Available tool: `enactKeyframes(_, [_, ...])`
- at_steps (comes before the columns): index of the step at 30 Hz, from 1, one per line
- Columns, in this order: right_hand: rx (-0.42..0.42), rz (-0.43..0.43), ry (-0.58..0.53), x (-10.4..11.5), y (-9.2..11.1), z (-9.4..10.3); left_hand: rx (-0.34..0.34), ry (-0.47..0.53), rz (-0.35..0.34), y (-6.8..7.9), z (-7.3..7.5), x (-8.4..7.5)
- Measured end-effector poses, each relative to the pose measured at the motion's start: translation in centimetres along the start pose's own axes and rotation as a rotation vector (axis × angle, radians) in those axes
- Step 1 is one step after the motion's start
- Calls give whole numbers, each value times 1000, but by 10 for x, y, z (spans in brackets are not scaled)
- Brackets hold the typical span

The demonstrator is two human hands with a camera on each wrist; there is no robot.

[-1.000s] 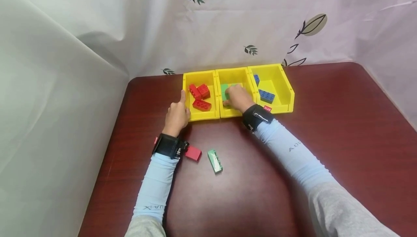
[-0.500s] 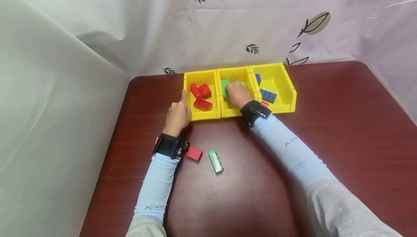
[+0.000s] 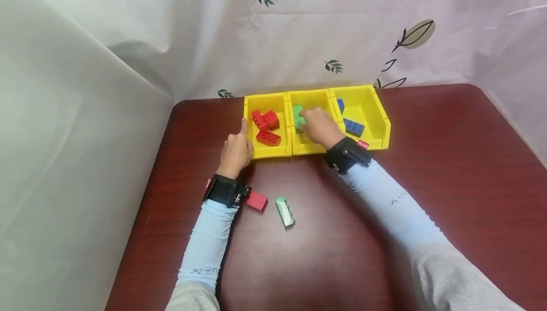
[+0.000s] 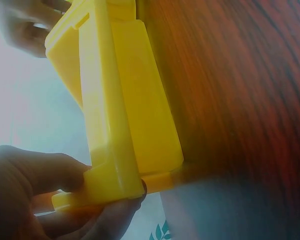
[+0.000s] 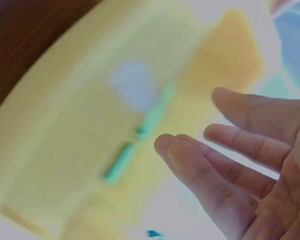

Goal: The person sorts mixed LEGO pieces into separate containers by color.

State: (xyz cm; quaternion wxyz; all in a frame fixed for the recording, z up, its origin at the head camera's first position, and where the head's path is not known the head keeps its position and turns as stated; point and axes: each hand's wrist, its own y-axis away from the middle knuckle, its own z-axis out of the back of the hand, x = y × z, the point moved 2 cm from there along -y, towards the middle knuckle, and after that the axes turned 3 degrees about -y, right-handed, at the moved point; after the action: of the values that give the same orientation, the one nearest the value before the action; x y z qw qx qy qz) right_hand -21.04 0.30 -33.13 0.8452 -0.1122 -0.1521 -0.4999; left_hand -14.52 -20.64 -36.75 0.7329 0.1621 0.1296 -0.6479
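My left hand (image 3: 234, 155) grips the front left corner of the left yellow bin (image 3: 273, 152). In the left wrist view, the thumb and fingers pinch around the bin's yellow edge (image 4: 107, 165). My right hand (image 3: 321, 127) is over the middle yellow bin (image 3: 304, 148), partly hiding its inside. Green bricks (image 3: 298, 122) lie along that bin's left wall. The right wrist view shows the right hand's fingers (image 5: 205, 170) and thumb apart with nothing between them, and two green pieces (image 5: 157, 112) lie blurred in the bin beyond.
Several red bricks (image 3: 268, 137) lie in the left bin. Blue bricks (image 3: 353, 127) are in the right yellow bin (image 3: 378, 126). On the dark red table (image 3: 325, 254), a red brick (image 3: 257, 201) and a green brick (image 3: 285, 212) lie nearer the body. A pale curtain (image 3: 299, 26) hangs behind.
My right hand has drawn slightly to the right, off the green bricks, and more of them shows. The left hand keeps its hold on the bin's corner.
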Motion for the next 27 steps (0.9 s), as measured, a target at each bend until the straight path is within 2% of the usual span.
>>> enactKeyframes(3, [-36,98,-16,15,20,8,-8,3,-1,0,1,-1])
enactKeyframes(10, [-21,325,-91,54,75,15,0,-5,-2,-2,0,-1])
enactKeyframes(17, [-5,422,-122,67,115,7,-8,-11,-11,-1,-1,1])
enactKeyframes(21, [65,477,-119,69,129,-5,-14,-10,-12,0,-1,1])
enactKeyframes(27, [252,527,-66,68,145,-28,-20,-8,-15,0,-1,0])
